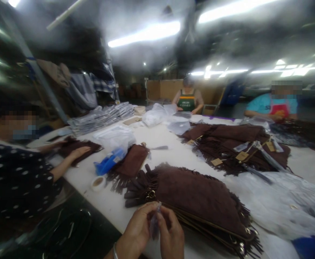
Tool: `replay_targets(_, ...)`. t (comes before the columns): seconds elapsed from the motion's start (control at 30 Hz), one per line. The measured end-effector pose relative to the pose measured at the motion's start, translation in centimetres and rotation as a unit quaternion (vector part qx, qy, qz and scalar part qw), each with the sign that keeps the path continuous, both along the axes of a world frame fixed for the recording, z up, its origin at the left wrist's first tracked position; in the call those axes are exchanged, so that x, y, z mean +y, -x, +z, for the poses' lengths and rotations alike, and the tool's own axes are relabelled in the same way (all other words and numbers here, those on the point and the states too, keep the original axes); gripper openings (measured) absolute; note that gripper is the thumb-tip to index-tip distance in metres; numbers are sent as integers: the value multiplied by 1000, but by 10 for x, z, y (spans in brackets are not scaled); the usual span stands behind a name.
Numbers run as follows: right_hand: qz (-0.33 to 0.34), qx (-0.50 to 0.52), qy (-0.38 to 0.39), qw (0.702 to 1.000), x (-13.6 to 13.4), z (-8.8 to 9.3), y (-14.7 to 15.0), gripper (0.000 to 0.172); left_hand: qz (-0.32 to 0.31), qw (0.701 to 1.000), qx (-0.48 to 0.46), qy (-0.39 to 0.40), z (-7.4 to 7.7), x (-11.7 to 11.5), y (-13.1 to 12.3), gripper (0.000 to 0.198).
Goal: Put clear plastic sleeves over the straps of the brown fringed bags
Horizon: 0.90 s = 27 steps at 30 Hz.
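Observation:
My left hand and my right hand meet at the table's near edge, both closed on a small clear plastic bag. Fingertips pinch its top; whether anything is inside cannot be made out. Just beyond my hands lies a stack of dark brown fringed bags with gold zippers and metal clasps. A bundle of dark tassels sticks out at the stack's left end. Another brown fringed bag rests farther left.
A blue tape dispenser and a tape roll sit at left. More brown bags with tags are piled at right beside white plastic sheeting. One person handles a brown bag at left; two others sit across the table.

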State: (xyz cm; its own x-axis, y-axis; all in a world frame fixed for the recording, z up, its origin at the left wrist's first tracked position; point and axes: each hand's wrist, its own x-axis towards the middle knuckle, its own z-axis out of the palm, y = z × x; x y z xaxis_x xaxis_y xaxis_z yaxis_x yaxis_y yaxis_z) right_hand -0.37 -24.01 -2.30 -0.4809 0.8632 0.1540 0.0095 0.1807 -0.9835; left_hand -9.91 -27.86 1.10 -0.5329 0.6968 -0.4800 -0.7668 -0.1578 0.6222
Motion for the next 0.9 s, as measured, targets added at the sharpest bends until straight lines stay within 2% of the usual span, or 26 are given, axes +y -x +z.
replay_targets(0.13,-21,29,1,999,-3,2,1,27,-24,995,-86,43,10,3,-2,8)
replay_targets(0.27,-30,36,-5,999,-1,1,-1,25,-65,991,-105,47,13,3,-4,5)
replay_targets(0.37,-21,22,-28,999,1,-2,-3,25,-41,997,-60,40,12,3,-6,4)
replay_targets(0.47,-37,14,-64,997,-1,-5,-3,26,-7,999,51,7,13,0,-8,7)
replay_targets(0.53,-57,8,-90,994,-5,-5,-1,28,-12,993,114,3,15,-3,-10,11)
replay_targets(0.67,-80,-13,-119,990,-8,-3,0,31,-60,987,151,18,19,-8,-7,23)
replay_targets(0.83,-55,-86,-51,994,1,12,-8,33,-190,966,162,65,21,-10,7,34)
replay_targets(0.9,-47,-118,-30,992,3,18,-10,33,-208,959,174,80,20,-10,13,33)
